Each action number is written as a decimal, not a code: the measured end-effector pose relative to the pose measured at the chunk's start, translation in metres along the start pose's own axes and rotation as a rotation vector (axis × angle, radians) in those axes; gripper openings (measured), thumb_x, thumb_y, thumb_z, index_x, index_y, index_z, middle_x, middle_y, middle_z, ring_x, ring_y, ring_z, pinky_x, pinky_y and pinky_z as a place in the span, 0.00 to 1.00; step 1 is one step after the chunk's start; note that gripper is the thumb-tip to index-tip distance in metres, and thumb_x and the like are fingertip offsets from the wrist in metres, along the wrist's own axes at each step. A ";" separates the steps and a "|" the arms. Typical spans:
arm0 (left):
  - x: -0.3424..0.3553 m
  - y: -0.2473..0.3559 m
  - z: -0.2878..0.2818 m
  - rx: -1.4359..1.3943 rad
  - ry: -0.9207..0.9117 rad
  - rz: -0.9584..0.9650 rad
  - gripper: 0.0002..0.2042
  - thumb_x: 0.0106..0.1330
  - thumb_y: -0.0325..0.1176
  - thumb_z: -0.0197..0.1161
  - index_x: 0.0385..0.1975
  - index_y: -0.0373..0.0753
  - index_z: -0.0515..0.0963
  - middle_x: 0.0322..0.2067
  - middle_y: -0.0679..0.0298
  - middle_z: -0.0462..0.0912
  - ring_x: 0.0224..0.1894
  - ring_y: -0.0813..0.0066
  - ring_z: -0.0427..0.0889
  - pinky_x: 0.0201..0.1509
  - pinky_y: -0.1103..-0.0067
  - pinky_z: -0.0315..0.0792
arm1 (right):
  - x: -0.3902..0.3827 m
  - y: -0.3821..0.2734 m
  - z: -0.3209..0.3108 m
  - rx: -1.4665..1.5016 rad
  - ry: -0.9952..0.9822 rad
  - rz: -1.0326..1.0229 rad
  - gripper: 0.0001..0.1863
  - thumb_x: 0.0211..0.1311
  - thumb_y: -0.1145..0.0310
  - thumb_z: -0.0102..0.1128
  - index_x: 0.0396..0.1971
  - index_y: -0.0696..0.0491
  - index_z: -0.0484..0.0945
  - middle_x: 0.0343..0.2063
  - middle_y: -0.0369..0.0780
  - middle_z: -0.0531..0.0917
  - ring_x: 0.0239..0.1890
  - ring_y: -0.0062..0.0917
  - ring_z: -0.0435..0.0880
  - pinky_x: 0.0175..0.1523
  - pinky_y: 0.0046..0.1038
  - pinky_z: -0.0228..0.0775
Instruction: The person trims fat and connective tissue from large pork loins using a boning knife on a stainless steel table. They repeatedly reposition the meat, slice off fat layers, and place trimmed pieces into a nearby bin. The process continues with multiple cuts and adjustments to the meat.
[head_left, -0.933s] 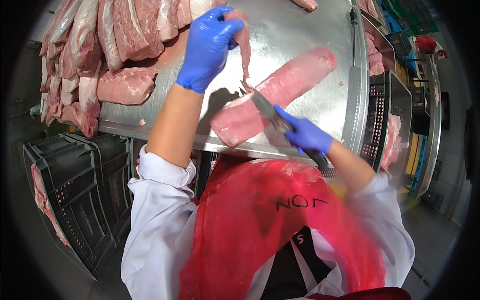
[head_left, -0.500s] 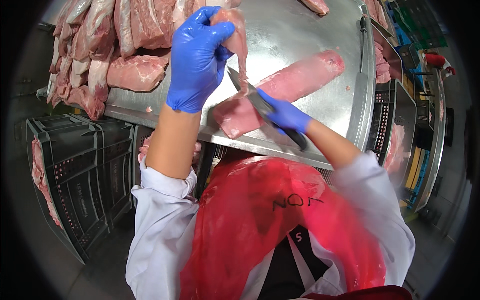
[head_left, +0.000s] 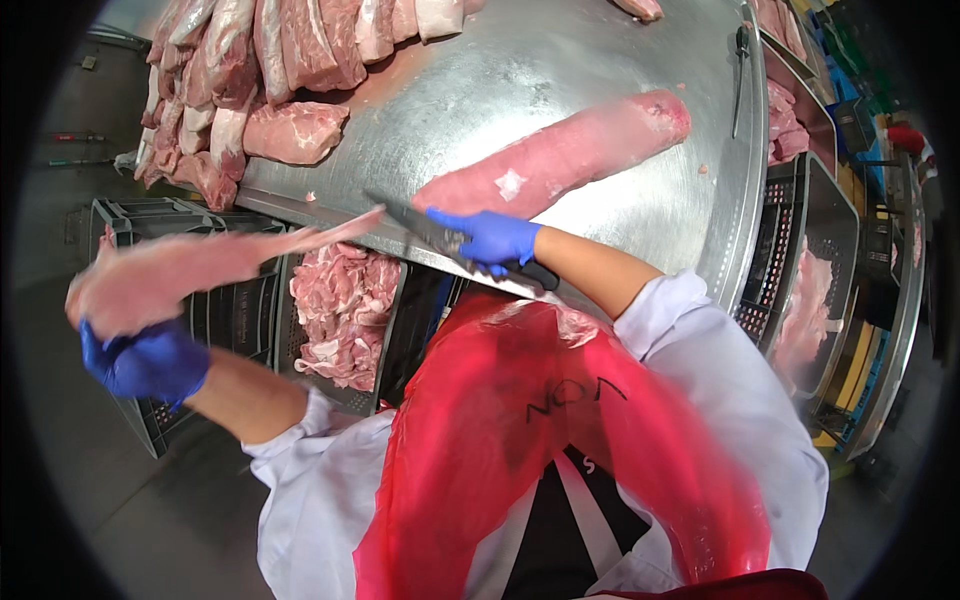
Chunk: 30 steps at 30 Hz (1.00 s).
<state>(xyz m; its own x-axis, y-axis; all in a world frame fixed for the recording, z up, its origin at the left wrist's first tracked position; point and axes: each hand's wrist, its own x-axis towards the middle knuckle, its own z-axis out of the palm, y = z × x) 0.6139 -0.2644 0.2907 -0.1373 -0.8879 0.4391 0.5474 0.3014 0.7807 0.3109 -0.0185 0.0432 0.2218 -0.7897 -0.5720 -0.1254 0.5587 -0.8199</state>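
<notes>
My left hand (head_left: 140, 365), in a blue glove, grips a long pale strip of meat (head_left: 160, 280) out to the left, over a grey crate and beyond the table edge. The strip tapers toward the knife tip and is blurred. My right hand (head_left: 490, 238), also gloved in blue, is closed round a knife (head_left: 420, 222) at the near edge of the steel table (head_left: 450, 110), pointing up-left. Just above it a long pink loin (head_left: 570, 155) lies diagonally on the table, with a small white patch on its surface.
A pile of pork cuts (head_left: 250, 50) covers the upper left of the table. Below the edge are grey crates (head_left: 150, 420), one holding meat scraps (head_left: 335, 315). More crates and trays with meat (head_left: 805, 300) stand along the right, beside a loose tool (head_left: 737, 80) on the table's edge.
My left hand has swung down and left off the table, carrying the strip away from the loin. My right hand with the knife has moved leftward. The crate of scraps has come into view.
</notes>
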 end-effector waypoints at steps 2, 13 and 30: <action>0.011 0.033 -0.036 0.176 0.086 0.126 0.18 0.67 0.32 0.48 0.49 0.25 0.74 0.50 0.50 0.79 0.57 0.55 0.77 0.72 0.57 0.63 | -0.019 0.014 0.015 -0.011 -0.111 0.000 0.40 0.71 0.71 0.46 0.78 0.31 0.44 0.26 0.39 0.81 0.19 0.18 0.77 0.27 0.23 0.76; -0.127 -0.277 -0.054 1.177 -0.910 -0.295 0.38 0.54 0.48 0.75 0.61 0.31 0.71 0.58 0.43 0.76 0.60 0.48 0.76 0.66 0.63 0.68 | -0.068 0.114 -0.122 0.220 0.982 -0.120 0.45 0.67 0.73 0.57 0.78 0.37 0.45 0.27 0.41 0.82 0.23 0.21 0.82 0.26 0.26 0.75; -0.257 -0.313 0.047 0.785 -1.382 -0.448 0.33 0.65 0.51 0.64 0.61 0.30 0.69 0.51 0.48 0.78 0.56 0.49 0.77 0.63 0.60 0.69 | -0.054 0.110 -0.103 -0.089 1.139 0.125 0.43 0.63 0.72 0.52 0.78 0.40 0.48 0.25 0.45 0.83 0.17 0.27 0.80 0.24 0.32 0.76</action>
<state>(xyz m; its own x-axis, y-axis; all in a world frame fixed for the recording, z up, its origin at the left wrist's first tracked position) 0.4392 -0.1143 -0.0462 -0.9795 -0.1152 -0.1654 -0.2014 0.5951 0.7780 0.1858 0.0596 -0.0184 -0.7942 -0.5269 -0.3027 -0.1634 0.6650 -0.7288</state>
